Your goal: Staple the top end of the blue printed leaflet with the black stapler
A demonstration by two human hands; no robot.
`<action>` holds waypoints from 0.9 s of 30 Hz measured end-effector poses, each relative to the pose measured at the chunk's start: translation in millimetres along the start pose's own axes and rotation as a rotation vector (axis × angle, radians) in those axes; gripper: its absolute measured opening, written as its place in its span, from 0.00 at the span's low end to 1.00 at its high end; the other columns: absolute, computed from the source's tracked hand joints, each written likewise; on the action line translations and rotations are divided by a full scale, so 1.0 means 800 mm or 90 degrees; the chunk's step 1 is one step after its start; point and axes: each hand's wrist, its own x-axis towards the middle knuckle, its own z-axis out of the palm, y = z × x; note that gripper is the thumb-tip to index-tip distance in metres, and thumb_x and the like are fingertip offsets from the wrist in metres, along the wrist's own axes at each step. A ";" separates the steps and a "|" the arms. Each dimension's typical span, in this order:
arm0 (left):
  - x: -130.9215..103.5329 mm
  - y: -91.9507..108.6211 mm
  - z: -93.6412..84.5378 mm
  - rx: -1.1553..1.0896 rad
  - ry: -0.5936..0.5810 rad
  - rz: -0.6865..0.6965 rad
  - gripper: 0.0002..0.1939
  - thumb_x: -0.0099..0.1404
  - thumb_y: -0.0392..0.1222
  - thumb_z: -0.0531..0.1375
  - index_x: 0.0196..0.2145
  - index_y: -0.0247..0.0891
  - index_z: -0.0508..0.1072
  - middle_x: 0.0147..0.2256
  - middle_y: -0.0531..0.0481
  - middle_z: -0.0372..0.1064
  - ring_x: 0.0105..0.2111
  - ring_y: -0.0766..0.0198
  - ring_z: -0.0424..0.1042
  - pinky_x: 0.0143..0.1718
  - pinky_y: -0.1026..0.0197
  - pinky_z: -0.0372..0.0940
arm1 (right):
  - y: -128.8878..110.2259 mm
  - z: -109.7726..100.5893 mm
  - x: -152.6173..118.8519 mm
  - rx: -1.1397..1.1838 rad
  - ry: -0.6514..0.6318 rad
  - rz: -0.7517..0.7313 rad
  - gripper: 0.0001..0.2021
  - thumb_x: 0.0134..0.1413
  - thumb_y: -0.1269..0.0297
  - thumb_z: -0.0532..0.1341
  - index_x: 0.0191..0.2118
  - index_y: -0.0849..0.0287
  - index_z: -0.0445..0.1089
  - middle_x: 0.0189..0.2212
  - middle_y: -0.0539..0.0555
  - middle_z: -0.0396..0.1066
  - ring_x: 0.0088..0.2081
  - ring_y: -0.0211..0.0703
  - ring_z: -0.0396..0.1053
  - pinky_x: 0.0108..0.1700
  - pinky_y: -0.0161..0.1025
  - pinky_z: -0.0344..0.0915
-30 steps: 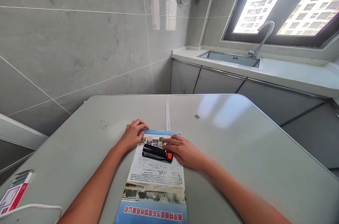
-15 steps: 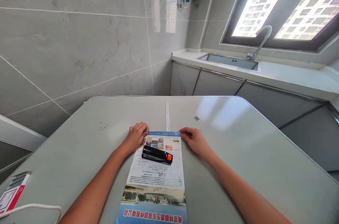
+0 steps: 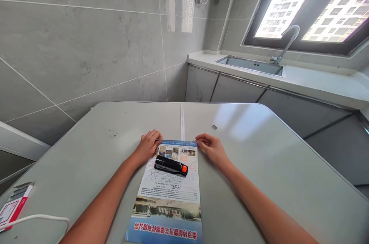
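A printed leaflet (image 3: 168, 190) lies flat on the grey counter (image 3: 259, 167), its long axis running straight away from the person, the far short edge up near the seam in the middle of the counter. The left hand (image 3: 148, 146) rests at the far left corner of the leaflet, fingers curled and touching the paper's edge; whether it pinches the corner cannot be told. The right hand (image 3: 211, 147) sits at the far right corner, fingers bent together on or just beside that edge, again too small to say whether it grips. Between the two hands, a little nearer to the person, a black stapler (image 3: 170, 165) with an orange end lies across the leaflet, its long axis crosswise to the paper and its orange end towards the right hand. Both hands are about equally near it. A small metal piece (image 3: 214, 126) lies beyond the right hand. At the near left edge sit a red and white box (image 3: 13, 207) and a white cable (image 3: 37, 219).
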 end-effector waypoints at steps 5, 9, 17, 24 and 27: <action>0.000 0.000 -0.001 -0.011 0.005 0.000 0.07 0.75 0.40 0.52 0.37 0.41 0.66 0.42 0.49 0.70 0.45 0.55 0.67 0.48 0.52 0.56 | 0.000 -0.001 0.001 0.047 -0.004 0.024 0.10 0.54 0.55 0.65 0.36 0.56 0.72 0.34 0.55 0.79 0.36 0.46 0.76 0.44 0.44 0.73; -0.001 0.002 -0.001 -0.016 0.009 -0.004 0.06 0.74 0.38 0.52 0.37 0.41 0.66 0.42 0.49 0.70 0.45 0.56 0.68 0.49 0.52 0.57 | -0.001 -0.005 0.001 0.058 -0.021 0.012 0.08 0.54 0.57 0.63 0.35 0.56 0.72 0.35 0.56 0.79 0.35 0.45 0.75 0.43 0.44 0.73; 0.000 0.002 0.000 -0.030 0.015 0.002 0.06 0.74 0.38 0.52 0.37 0.41 0.65 0.42 0.49 0.70 0.45 0.56 0.68 0.49 0.53 0.58 | -0.001 -0.001 -0.001 -0.049 -0.038 -0.025 0.10 0.55 0.58 0.63 0.37 0.56 0.77 0.37 0.54 0.80 0.40 0.48 0.76 0.46 0.44 0.71; -0.001 0.000 -0.001 -0.030 0.006 0.013 0.06 0.75 0.40 0.52 0.37 0.41 0.65 0.42 0.50 0.70 0.45 0.56 0.68 0.48 0.54 0.57 | -0.002 0.010 0.001 -0.081 -0.045 -0.011 0.10 0.56 0.59 0.63 0.38 0.56 0.80 0.37 0.54 0.81 0.40 0.48 0.77 0.45 0.43 0.72; -0.001 0.001 -0.003 -0.028 -0.003 0.011 0.06 0.75 0.40 0.52 0.37 0.41 0.65 0.42 0.50 0.70 0.45 0.56 0.68 0.48 0.54 0.57 | 0.000 0.014 0.005 -0.109 -0.045 -0.024 0.10 0.56 0.59 0.63 0.38 0.55 0.81 0.37 0.54 0.82 0.40 0.48 0.78 0.45 0.44 0.72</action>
